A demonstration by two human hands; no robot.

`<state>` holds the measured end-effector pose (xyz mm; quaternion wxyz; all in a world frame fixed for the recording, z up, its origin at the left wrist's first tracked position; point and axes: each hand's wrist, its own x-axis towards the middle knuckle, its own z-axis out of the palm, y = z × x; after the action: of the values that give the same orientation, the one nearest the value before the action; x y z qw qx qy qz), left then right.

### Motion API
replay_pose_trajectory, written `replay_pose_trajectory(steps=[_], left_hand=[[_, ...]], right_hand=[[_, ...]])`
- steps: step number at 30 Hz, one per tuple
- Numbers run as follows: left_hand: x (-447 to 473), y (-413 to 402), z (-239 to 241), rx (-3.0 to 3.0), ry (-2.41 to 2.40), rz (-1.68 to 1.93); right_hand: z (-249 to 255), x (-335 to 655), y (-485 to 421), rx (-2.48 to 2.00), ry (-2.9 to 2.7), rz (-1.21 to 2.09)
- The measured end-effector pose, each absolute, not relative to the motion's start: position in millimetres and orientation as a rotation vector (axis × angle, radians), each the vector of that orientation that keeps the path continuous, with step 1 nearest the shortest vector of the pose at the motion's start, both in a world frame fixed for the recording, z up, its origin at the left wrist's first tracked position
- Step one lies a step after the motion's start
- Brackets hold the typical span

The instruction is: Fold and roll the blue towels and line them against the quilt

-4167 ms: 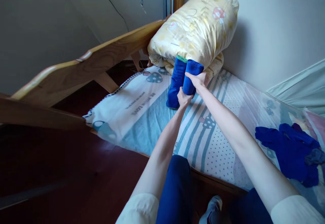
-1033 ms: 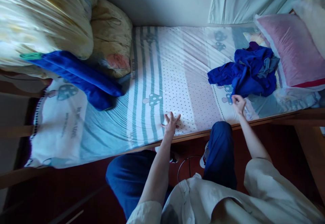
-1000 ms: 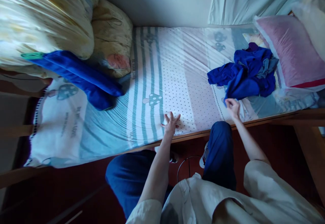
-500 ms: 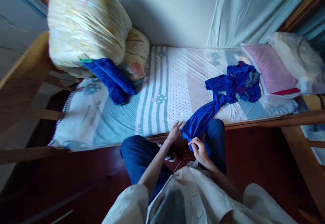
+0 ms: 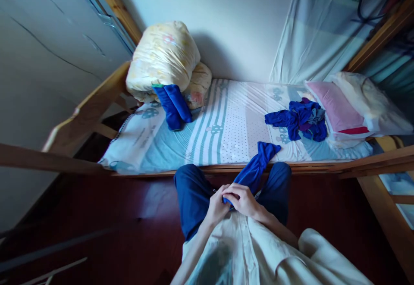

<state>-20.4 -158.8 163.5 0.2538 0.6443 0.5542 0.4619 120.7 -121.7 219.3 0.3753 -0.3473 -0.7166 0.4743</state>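
A long piece of blue cloth (image 5: pixel 254 166) stretches from my hands to the bed's front edge, its far end lying on the sheet. My left hand (image 5: pixel 217 205) is closed on the near end of it, close to my lap. Right beside it, touching, my right hand (image 5: pixel 242 198) pinches the same end with curled fingers. Between the hands only a small bit of the cloth shows. A crumpled pile of blue and purple cloth (image 5: pixel 299 119) lies on the right half of the bed. Two blue tube-shaped cloth pieces (image 5: pixel 173 106) with a green edge lean against a bundled quilt.
The yellowish bundled quilt (image 5: pixel 164 56) sits at the bed's left end. A pink pillow (image 5: pixel 336 106) lies at the right end. A wooden rail (image 5: pixel 371 160) runs along the front of the patterned sheet (image 5: pixel 233 136). My knees straddle the cloth.
The blue cloth has been drawn away from the pile toward my lap. My left hand, open before, has come over to my right and closed on the cloth. The view has shifted.
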Motion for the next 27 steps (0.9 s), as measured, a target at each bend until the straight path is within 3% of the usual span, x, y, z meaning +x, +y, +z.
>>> replay_pose_trajectory(steps=[6, 12, 21, 27], left_hand=[[-23, -145, 211, 1.784, 1.429, 1.214], [-10, -150, 246, 1.722, 1.424, 1.208], [-35, -148, 297, 2.054, 1.309, 1.474], [-62, -149, 341, 2.163, 1.292, 1.796]], right_hand=[[229, 145, -122, -0.844, -1.758, 1.09], [206, 174, -125, -0.966, -1.806, 0.982], [194, 185, -118, -1.08, -1.757, 1.104], [156, 178, -119, -1.067, -1.969, 1.124]])
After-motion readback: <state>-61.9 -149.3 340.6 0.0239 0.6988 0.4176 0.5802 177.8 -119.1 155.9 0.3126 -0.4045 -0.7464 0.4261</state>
